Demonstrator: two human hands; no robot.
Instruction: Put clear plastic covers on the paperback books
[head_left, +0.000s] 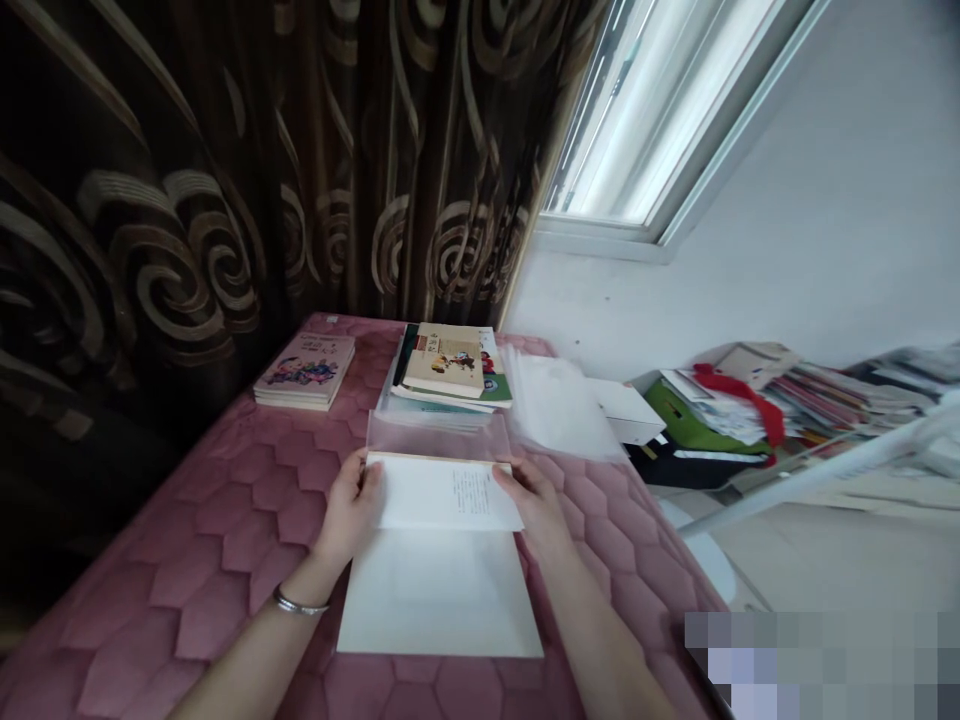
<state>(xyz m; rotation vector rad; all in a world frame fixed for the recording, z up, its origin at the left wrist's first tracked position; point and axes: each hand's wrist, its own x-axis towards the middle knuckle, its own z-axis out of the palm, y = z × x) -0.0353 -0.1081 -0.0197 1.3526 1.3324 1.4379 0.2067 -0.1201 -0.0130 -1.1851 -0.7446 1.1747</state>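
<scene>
An open book (442, 595) lies in front of me on the pink quilted surface, its blank page nearest me and a page with a block of small print farther off. My left hand (354, 495) grips the far left corner, thumb on top of the page. At the far right corner, my right hand (534, 497) pinches the edge the same way. A clear plastic cover (439, 432) sticks out beyond the book's far edge, between both hands. The fingers beneath the book are hidden.
Beyond the book stand a pile of books (450, 362) and, at left, a stack of pink-covered books (306, 370). Translucent plastic sheets (559, 400) lie to the right. Papers and a red strap (750, 405) crowd a side shelf. A dark patterned curtain (337, 160) hangs behind.
</scene>
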